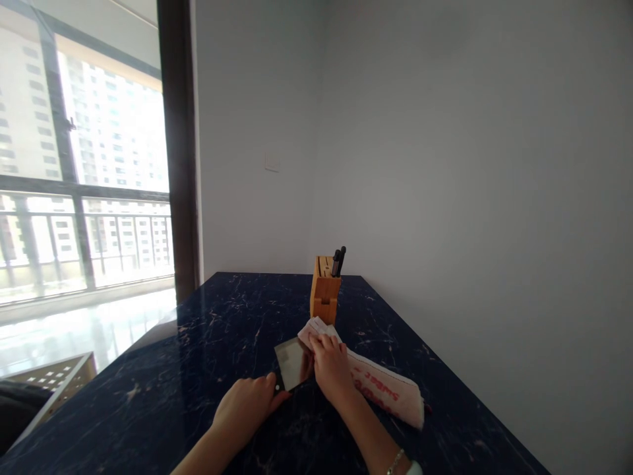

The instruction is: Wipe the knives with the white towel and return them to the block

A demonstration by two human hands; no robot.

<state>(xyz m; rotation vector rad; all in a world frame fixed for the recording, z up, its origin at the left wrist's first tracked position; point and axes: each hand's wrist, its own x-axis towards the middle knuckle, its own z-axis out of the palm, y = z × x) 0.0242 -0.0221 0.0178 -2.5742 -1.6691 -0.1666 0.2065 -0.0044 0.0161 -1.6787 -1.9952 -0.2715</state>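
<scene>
My left hand (250,402) is closed around the dark handle of a cleaver (293,361), whose broad shiny blade points away from me above the table. My right hand (330,366) grips a bunched end of a pale pink towel (383,389) against the blade's right side. The rest of the towel, with red lettering, trails to the right over the tabletop. Just beyond my right hand stands a wooden knife block (325,290). Black-handled tools (339,261) stick up from its right side, and other slots at its top show no handles.
The dark blue marbled table (237,316) reaches to the wall corner, with a grey wall (475,218) along its right. At the lower left is a perforated beige chair or crate edge (74,373) holding something dark. A large window (109,152) lies to the left.
</scene>
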